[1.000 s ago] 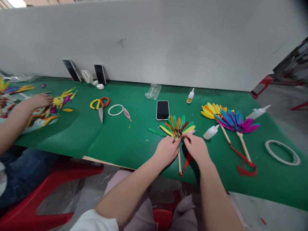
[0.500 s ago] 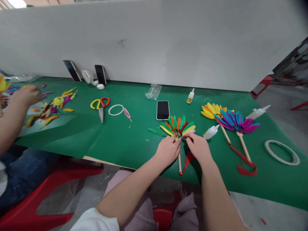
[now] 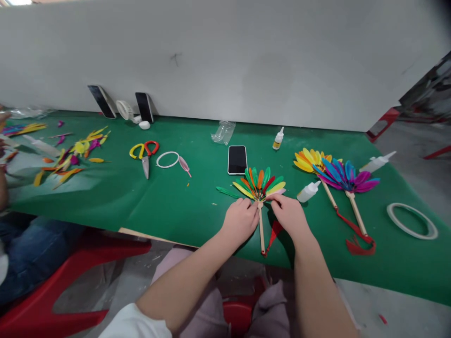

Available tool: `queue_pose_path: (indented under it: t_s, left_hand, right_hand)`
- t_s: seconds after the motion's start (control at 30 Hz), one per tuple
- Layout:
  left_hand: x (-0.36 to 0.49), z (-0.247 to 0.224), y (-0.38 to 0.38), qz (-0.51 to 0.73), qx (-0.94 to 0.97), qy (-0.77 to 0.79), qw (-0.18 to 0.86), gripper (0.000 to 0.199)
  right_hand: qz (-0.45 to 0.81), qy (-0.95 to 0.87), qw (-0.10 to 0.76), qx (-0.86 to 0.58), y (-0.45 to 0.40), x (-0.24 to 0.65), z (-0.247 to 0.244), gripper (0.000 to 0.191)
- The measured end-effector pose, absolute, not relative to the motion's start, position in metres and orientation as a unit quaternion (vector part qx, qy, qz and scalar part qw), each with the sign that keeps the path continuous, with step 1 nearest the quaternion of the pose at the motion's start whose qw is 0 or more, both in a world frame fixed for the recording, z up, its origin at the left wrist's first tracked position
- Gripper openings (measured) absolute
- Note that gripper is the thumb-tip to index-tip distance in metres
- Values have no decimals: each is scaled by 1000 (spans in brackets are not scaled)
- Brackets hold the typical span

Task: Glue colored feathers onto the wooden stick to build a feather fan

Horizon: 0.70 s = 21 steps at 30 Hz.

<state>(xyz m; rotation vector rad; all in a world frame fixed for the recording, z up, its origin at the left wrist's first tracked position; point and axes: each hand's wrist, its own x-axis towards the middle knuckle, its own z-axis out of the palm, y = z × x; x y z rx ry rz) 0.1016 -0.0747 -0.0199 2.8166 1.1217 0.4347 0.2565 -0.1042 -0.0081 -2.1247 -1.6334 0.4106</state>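
The bright feather fan point(image 3: 260, 179) lies on the near side of the bench point(image 3: 183, 206), between the two hands. It looks mostly made, but I can't tell if the green feather point(image 3: 227, 192) on its left is stuck on. The yellow fan point(image 3: 312, 157) and blue fan point(image 3: 347, 176) on the right look done. The right hand point(image 3: 289, 213) pinches the feather roots; the left hand point(image 3: 240, 218) curls by the stick point(image 3: 261, 230), maybe gripping, I can't tell. It is a bit further left than before, showing more stick

The fan handle point(image 3: 261, 232) looks smooth and wooden.
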Motion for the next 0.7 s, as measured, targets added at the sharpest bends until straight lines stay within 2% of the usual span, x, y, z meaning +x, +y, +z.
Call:
queue_pose_path:
  t_s: [0.53, 0.7]
  left_hand:
    - [106, -23, -79, 118, 924, 362, 42, 34]
    - [106, -23, -79, 110, 924, 364, 41, 35]
  right_hand:
    - [148, -603, 130, -773, -103, 255, -11, 28]
    - [151, -608, 133, -768, -103, 255, -11, 29]
